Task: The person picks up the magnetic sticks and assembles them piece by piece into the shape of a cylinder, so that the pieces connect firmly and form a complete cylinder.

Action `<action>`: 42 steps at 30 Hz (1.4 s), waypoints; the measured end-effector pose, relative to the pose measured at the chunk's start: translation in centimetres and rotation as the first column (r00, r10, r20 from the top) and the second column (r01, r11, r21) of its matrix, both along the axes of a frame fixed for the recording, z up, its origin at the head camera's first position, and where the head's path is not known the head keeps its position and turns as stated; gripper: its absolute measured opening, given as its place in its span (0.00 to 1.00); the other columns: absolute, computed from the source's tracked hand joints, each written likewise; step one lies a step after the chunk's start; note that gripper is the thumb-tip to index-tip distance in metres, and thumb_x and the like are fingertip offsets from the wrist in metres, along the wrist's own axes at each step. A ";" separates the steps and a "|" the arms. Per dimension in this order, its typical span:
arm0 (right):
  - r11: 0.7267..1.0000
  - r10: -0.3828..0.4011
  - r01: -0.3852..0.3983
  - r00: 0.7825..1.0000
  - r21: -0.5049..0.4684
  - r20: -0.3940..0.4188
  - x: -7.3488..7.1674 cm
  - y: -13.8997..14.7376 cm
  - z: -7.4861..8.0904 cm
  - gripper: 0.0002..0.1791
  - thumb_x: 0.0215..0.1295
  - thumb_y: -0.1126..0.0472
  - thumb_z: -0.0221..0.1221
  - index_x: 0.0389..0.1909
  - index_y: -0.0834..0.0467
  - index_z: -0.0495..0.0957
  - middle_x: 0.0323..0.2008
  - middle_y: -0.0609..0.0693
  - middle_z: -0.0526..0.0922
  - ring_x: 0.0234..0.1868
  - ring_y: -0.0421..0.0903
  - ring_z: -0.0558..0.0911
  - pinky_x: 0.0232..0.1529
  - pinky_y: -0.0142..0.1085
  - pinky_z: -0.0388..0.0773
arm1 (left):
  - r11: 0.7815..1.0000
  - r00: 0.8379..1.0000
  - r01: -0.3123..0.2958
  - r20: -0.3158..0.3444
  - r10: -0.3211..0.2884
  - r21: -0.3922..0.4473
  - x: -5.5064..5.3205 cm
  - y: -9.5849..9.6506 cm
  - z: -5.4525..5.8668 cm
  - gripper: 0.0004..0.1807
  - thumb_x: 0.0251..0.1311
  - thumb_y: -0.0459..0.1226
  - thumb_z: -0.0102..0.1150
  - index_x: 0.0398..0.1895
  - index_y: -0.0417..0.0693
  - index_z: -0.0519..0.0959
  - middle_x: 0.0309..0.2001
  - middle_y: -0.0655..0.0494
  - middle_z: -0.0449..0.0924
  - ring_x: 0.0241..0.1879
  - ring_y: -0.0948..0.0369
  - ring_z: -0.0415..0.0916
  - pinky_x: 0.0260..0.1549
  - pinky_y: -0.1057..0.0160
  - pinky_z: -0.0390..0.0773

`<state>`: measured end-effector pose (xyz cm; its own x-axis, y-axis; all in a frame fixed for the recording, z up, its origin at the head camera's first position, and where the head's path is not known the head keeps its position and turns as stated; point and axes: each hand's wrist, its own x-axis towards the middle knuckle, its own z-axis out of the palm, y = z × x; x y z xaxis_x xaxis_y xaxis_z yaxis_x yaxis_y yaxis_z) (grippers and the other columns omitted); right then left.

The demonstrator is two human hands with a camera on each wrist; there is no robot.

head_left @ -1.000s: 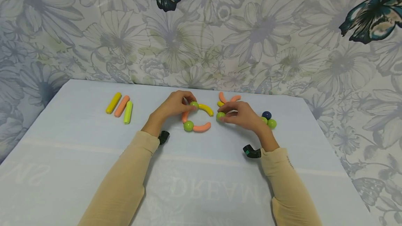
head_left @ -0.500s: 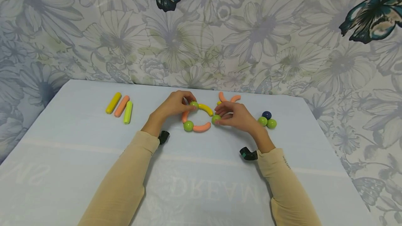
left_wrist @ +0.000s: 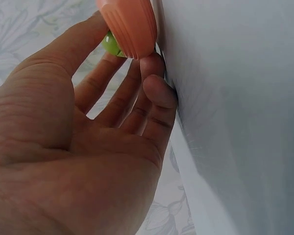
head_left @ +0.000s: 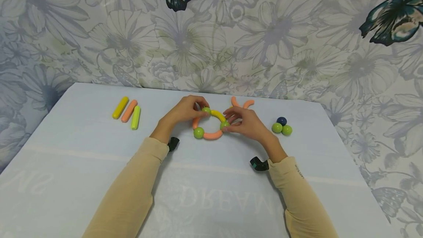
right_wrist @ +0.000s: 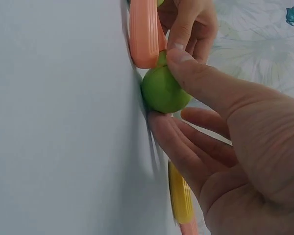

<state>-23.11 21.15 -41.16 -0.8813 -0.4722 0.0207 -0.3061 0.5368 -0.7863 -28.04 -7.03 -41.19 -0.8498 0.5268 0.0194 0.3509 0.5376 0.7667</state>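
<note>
White table (head_left: 211, 175), multicoloured ring (head_left: 213, 135), three straight sticks (head_left: 129, 111) left, three balls (head_left: 277, 127) right, curved pieces (head_left: 248, 103) behind

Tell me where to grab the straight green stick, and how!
I'd pinch the green stick around its middle: it lies flat, long and thin, so a pinch fits across its long sides. Probably come from above, slightly right, toward the left hand; the straight orange stick crowds its left.

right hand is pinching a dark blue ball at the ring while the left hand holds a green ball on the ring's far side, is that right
Not quite: the right hand is pinching a green ball, not a dark blue one, as the right wrist view shows. The left hand does hold another green ball on the far side of the ring.
</note>
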 end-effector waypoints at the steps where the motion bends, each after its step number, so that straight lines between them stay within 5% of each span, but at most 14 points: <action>1: 1.000 0.000 0.000 1.000 0.013 -0.011 0.0 -0.1 0.0 0.33 0.58 0.54 0.79 0.63 0.57 0.79 0.53 0.52 0.86 0.50 0.48 0.87 0.51 0.41 0.87 | 1.000 1.000 0.003 -0.002 -0.003 0.000 0.0 0.0 0.0 0.15 0.65 0.41 0.73 0.52 0.46 0.85 0.45 0.50 0.84 0.34 0.56 0.77 0.36 0.61 0.75; 18: 0.998 0.020 -0.013 0.995 0.067 -0.103 0.3 -0.3 -0.2 0.21 0.77 0.54 0.63 0.65 0.58 0.80 0.54 0.51 0.87 0.54 0.48 0.85 0.52 0.46 0.84 | 0.993 0.994 0.105 0.039 -0.107 0.046 0.2 0.3 0.0 0.21 0.58 0.34 0.77 0.55 0.49 0.86 0.44 0.53 0.86 0.43 0.56 0.80 0.47 0.57 0.77; 27: 0.995 0.004 0.008 0.993 0.104 -0.117 0.2 -0.6 -0.3 0.16 0.71 0.58 0.69 0.57 0.55 0.85 0.42 0.48 0.88 0.42 0.43 0.87 0.44 0.41 0.82 | 0.993 0.993 0.107 0.049 -0.109 0.050 0.1 0.2 -0.1 0.21 0.56 0.36 0.79 0.54 0.48 0.85 0.46 0.52 0.86 0.44 0.56 0.81 0.50 0.56 0.79; 32: 0.995 -0.007 0.013 0.998 0.101 -0.063 0.2 -0.6 -0.2 0.19 0.68 0.58 0.70 0.58 0.57 0.84 0.38 0.48 0.88 0.38 0.43 0.86 0.39 0.37 0.81 | 0.998 0.995 0.059 0.082 -0.057 -0.011 0.1 -0.7 0.3 0.17 0.57 0.40 0.79 0.48 0.47 0.86 0.38 0.51 0.83 0.36 0.58 0.76 0.41 0.59 0.75; 36: 0.994 -0.016 0.018 1.000 0.105 -0.018 0.3 -0.6 -0.2 0.21 0.68 0.59 0.71 0.60 0.58 0.83 0.38 0.50 0.86 0.36 0.44 0.86 0.37 0.35 0.82 | 0.993 0.987 0.086 0.146 -0.073 -0.085 0.2 -1.3 0.8 0.12 0.58 0.42 0.78 0.39 0.48 0.86 0.28 0.54 0.80 0.23 0.60 0.69 0.26 0.64 0.70; 42: 0.994 0.004 0.006 0.996 0.106 -0.093 0.5 -0.8 -0.1 0.23 0.66 0.61 0.71 0.61 0.58 0.82 0.47 0.52 0.86 0.41 0.46 0.86 0.38 0.36 0.83 | 0.986 0.978 0.141 0.167 -0.126 -0.084 0.4 -1.0 1.0 0.10 0.61 0.40 0.75 0.33 0.46 0.83 0.23 0.56 0.79 0.18 0.62 0.68 0.20 0.66 0.69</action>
<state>-22.61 20.37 -41.30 -0.8783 -0.4753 0.0524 -0.3747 0.6161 -0.6929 -27.68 -8.05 -40.15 -0.7596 0.6285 -0.1671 0.3006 0.5671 0.7668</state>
